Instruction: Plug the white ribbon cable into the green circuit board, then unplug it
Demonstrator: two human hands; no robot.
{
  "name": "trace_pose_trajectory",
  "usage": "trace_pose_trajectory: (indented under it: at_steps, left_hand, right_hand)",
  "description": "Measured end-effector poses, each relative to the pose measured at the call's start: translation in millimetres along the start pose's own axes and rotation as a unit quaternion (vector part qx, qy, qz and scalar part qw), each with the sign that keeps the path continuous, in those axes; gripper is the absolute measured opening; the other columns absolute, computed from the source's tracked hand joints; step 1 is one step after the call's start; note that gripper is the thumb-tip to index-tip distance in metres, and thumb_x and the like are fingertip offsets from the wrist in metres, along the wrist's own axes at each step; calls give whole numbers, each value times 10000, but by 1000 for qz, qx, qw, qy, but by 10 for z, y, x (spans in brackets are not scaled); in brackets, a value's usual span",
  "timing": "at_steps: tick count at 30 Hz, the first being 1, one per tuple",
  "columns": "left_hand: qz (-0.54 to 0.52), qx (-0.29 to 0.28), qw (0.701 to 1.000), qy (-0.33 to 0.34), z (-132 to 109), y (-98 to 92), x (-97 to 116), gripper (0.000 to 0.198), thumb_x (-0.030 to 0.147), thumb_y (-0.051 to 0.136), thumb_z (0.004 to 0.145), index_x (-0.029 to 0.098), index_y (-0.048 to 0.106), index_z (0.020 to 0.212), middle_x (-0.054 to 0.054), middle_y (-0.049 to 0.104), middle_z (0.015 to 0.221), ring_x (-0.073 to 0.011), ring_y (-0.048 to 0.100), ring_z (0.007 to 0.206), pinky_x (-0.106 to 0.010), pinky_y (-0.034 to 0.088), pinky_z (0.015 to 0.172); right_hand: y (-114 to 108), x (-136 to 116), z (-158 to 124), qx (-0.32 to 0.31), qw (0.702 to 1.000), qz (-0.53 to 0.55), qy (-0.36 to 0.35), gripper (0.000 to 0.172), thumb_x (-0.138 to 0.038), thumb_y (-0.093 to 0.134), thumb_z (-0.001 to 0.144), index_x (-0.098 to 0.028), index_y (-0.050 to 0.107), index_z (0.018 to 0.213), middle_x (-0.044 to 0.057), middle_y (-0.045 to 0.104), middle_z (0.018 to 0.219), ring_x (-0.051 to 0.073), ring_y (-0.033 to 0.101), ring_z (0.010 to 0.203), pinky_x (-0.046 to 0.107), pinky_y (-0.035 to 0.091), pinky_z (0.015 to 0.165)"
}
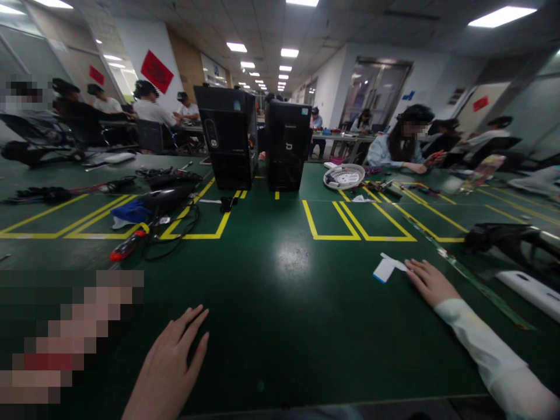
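My left hand [175, 353] is over the green table [280, 326] near its front edge. Its fingers are stretched out and apart, with nothing in them. Further right, my right hand [431, 281], in a white sleeve, rests with its fingers extended. Its fingertips meet the end of a white flat strip with a blue edge [385, 269], which looks like a folded ribbon cable. Whether the fingertips press on it or only touch it is hard to see.
Two black computer towers [286, 146] stand at the back middle. At left lie a red-and-black screwdriver [126, 246], cables and a blue cloth-like item [131, 211]. A white round frame [345, 176] lies behind; a long green strip [485, 291] lies right. People sit at tables beyond.
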State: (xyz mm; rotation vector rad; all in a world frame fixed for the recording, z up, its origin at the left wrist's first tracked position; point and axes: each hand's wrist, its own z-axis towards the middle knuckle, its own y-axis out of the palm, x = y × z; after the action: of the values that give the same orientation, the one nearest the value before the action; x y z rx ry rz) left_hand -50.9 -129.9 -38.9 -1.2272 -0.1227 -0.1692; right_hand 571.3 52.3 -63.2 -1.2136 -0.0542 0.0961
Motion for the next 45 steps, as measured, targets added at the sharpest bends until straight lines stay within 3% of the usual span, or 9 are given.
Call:
trace_pose_trajectory:
  at_steps: [6,13,17,21,25,31,36,41,45]
  left_hand:
    - [-6,3,1000,-2,-6,16,-22,530,481,360,902,194,498,1326,-109,514,1357,-288,513,1215,-492,373,1048]
    - [-7,9,1000,0,-4,1,-10,516,480,360,907,196,518,1307,-106,532,1345,-283,524,1207,-487,372,1051]
    - [0,5,1000,-2,-4,12,-24,516,479,362,911,196,504,1319,-108,517,1358,-280,503,1228,-490,372,1051]
    - [0,-2,1000,-10,-21,16,-36,501,469,367,912,212,501,1321,-95,506,1370,-273,504,1227,-485,376,1051]
    - [3,-2,1000,-17,-25,7,-23,505,472,363,910,206,517,1309,-101,518,1358,-283,524,1204,-491,386,1040]
    - [-8,-1,1000,-25,-12,6,-26,514,484,385,891,216,531,1305,-90,520,1362,-295,522,1207,-496,384,1039]
    - [2,-24,999,-33,-30,7,-52,523,481,365,903,212,504,1330,-97,494,1386,-295,500,1229,-503,381,1039]
    - [0,-30,999,-38,-30,6,-51,526,483,359,904,218,494,1338,-93,490,1390,-296,484,1246,-512,379,1040]
    - [-4,-26,999,-32,-15,3,-39,531,483,347,907,193,509,1322,-104,497,1380,-296,488,1241,-505,373,1047]
  right_hand:
    - [-115,-1038,88,-17,982,104,-157,514,-461,303,936,-184,555,1289,129,529,1329,281,445,1272,497,394,1043]
    - [-198,-2323,162,-30,942,172,-287,482,-423,344,953,-149,530,1302,163,487,1352,273,446,1256,497,386,1038]
    - [-311,-2906,93,-72,917,193,-342,484,-424,385,941,-175,488,1343,146,448,1395,277,372,1312,512,330,1070]
    - [-509,-3310,-70,-134,902,203,-356,529,-459,417,923,-201,439,1385,111,382,1456,269,304,1358,497,237,1122]
    - [-638,-3466,-206,-173,900,212,-339,559,-487,424,910,-228,411,1405,89,338,1487,262,244,1386,490,189,1139]
    - [-672,-3447,-212,-191,895,218,-339,565,-487,418,913,-242,385,1422,75,311,1503,251,215,1398,484,158,1146]
    - [-695,-3432,-196,-200,870,244,-380,650,-537,471,875,-238,351,1439,98,302,1504,273,206,1400,514,140,1141]
    - [-681,-3438,-248,-185,860,252,-404,685,-583,465,858,-223,363,1432,131,332,1473,282,178,1406,502,178,1131]
    - [-525,-3308,-133,-117,871,229,-419,680,-605,431,865,-243,353,1436,123,264,1507,280,136,1417,519,160,1130]
